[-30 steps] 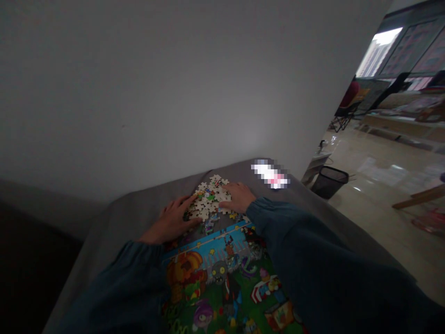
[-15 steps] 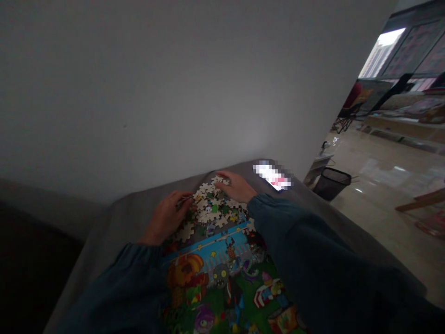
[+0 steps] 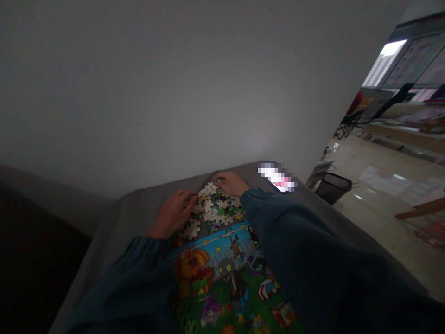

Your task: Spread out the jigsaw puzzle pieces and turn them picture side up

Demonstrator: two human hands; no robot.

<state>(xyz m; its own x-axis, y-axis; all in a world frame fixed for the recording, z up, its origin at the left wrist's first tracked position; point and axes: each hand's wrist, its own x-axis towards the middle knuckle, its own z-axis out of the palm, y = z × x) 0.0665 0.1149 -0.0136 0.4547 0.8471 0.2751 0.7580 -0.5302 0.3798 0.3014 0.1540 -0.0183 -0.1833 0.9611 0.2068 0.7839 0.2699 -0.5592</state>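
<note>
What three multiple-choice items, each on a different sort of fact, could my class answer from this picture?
1. Where do the puzzle pieces lie?
A. On the floor
B. Between the left hand and the right hand
C. On a windowsill

2. What colour are the sleeves?
A. Bright red
B. Yellow
C. Dark blue-green

3. What state are the hands in?
A. Bare
B. Gloved
C. Bandaged

1: B, the pieces sit between the hands, beyond the cartoon picture.
2: C, both sleeves show this dark shade.
3: A, skin shows on the fingers of both hands.
</note>
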